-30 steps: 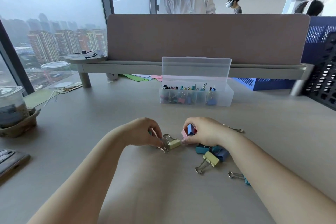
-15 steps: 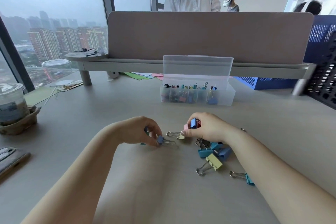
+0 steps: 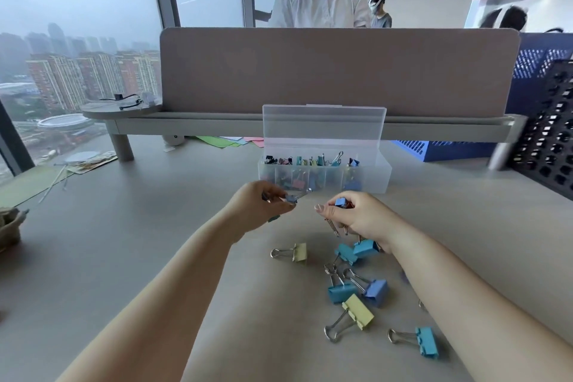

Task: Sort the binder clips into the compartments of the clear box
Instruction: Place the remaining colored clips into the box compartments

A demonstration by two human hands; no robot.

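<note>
The clear box stands open at the middle of the desk, its compartments holding several small coloured binder clips. My left hand is raised just in front of it and pinches a small blue clip. My right hand grips several clips, a blue one showing on top and wire handles hanging below. Loose on the desk lie a yellow clip, blue clips, a teal clip, a periwinkle clip, a larger yellow clip and a teal clip.
A grey partition with a shelf rises behind the box. Coloured paper sheets lie under the shelf. A black mesh rack and a blue crate stand at the right. A person stands behind the partition. Windows fill the left.
Both hands have lifted off the desk toward the box. The left hand has picked up a small blue clip. A yellow clip is left lying on the desk.
</note>
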